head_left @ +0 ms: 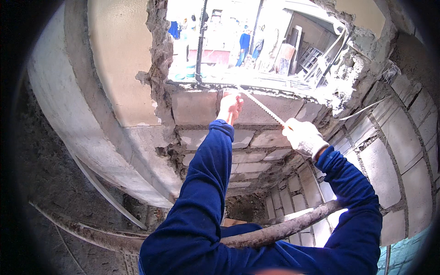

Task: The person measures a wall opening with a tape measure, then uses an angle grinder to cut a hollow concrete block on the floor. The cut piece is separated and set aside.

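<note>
reaching both arms, in dark blue sleeves [197, 183], up toward a bright, rough-edged opening [270, 27] above a block wall [261, 112]. clamping the fingers of the right hand [305, 137], in a pale glove, around the lower right end of a thin ribbed rod [263, 107]. slanting the rod up and to the left from that grip, resting its far end at the lower edge of the opening, just beside the left hand [230, 106]. holding the left hand up in front of the top of the block wall, curling its fingers inward; not being able to tell whether closing them on anything, owing to glare. seeing another ribbed bar [213, 84] lying along the lower edge, near the left hand, and a dark upright bar [200, 41] standing farther left in the opening. seeing too a dirty, round pole [284, 229] crossing low between the two sleeves, a plastered wall [120, 64] rising at the left, and pale blocks [380, 172] with grey joints curving up at the right. looking through the opening, finding a person in blue [244, 47] standing outside and a metal grid [311, 58] leaning farther right.
</note>
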Demonstrator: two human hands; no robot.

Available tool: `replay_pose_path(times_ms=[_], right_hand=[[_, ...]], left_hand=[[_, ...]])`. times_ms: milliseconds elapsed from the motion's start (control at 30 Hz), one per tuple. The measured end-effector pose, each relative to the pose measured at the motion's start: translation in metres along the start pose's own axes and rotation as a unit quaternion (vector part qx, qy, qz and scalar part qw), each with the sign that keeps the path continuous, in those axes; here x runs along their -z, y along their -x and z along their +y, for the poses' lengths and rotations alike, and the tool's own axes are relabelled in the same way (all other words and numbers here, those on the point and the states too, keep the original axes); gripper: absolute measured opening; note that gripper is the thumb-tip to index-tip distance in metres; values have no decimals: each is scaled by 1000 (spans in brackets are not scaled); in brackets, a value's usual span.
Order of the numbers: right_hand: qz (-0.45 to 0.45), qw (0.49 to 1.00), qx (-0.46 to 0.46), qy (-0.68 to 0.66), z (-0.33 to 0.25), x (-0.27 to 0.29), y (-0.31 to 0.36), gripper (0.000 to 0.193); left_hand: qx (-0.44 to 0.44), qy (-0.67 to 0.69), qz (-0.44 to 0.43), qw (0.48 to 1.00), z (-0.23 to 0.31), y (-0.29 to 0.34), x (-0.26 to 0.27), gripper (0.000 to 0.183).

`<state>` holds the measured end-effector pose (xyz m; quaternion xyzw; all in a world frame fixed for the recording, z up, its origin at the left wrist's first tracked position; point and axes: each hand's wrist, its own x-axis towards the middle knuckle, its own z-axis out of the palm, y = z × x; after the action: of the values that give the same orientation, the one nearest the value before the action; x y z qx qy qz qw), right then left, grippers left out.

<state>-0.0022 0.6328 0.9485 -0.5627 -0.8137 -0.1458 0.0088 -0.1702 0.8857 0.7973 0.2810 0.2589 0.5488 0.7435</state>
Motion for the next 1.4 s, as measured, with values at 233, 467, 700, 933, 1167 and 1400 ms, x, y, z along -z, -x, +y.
replay_pose_path(times_ms=[233, 467, 700, 933, 1167, 1400], right_hand=[[-67, 978, -180, 82, 21, 8, -7, 60], [-179, 736, -319, -570, 49, 9, -7, 44], [-100, 844, -318, -420, 36, -1, -8, 53], [-238, 693, -322, -600, -2, -18, -5, 36], [-290, 614, -281, -678, 8, -20, -3, 23], [-277, 531, -276, -752, -23, -32, -4, 29]], left_hand=[[3, 5, 26, 1000, 3, 1, -4, 9], [4, 86, 1, 996, 11, 0, 5, 7], [-25, 71, -31, 997, 1, -5, 12, 18], [41, 169, -86, 981, 4, -16, 17, 16], [125, 212, -33, 969, 10, 24, -11, 43], [79, 250, -117, 958, -9, 19, -25, 51]])
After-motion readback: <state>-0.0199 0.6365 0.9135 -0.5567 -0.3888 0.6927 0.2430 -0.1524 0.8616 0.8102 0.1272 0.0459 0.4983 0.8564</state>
